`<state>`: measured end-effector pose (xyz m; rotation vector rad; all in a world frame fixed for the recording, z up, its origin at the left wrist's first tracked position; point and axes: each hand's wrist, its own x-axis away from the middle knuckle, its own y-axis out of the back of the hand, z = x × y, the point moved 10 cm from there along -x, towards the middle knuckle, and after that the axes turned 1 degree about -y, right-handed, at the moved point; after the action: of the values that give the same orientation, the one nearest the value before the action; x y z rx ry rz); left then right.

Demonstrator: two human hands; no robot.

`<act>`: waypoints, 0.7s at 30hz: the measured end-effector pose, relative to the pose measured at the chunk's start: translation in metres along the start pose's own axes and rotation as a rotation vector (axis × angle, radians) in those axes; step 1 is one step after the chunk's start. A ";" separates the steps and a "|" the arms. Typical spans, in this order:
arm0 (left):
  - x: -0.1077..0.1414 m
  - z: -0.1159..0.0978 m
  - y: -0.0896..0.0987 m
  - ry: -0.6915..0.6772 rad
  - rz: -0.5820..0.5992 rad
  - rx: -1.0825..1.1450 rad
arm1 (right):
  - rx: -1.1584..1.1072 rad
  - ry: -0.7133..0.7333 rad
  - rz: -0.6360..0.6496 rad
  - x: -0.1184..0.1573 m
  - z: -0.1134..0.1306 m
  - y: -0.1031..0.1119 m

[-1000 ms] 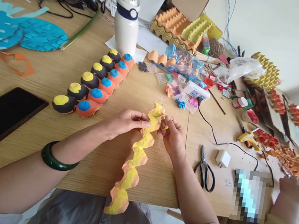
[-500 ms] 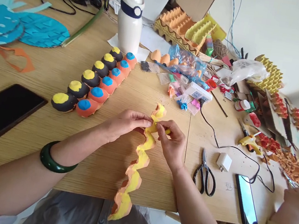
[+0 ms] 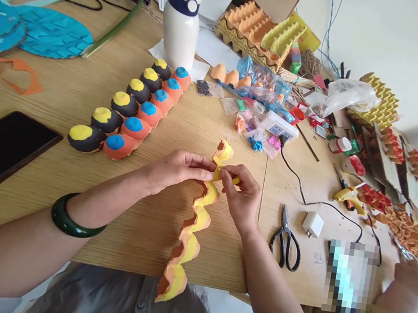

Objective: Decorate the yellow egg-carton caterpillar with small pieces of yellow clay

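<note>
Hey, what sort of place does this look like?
Most likely a handicraft workshop: there's a wavy orange egg-carton strip painted yellow, a row of painted orange and black egg-carton cups, and a yellow hot glue gun.

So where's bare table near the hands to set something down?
Bare wood lies between the painted egg-cup row and the power strip, above the left hand and right hand on the egg-carton strip. Another patch: between the black tablet and that row. Crowded: far right, around the glue gun.
</note>
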<state>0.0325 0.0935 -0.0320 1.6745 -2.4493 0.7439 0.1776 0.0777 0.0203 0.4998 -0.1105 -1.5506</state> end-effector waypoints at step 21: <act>-0.005 0.014 0.009 0.073 -0.040 0.317 | -0.049 0.040 -0.014 0.004 0.006 0.002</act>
<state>0.0290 0.0948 -0.0491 1.7507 -2.3377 1.2192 0.1768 0.0722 0.0257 0.4936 -0.0383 -1.5520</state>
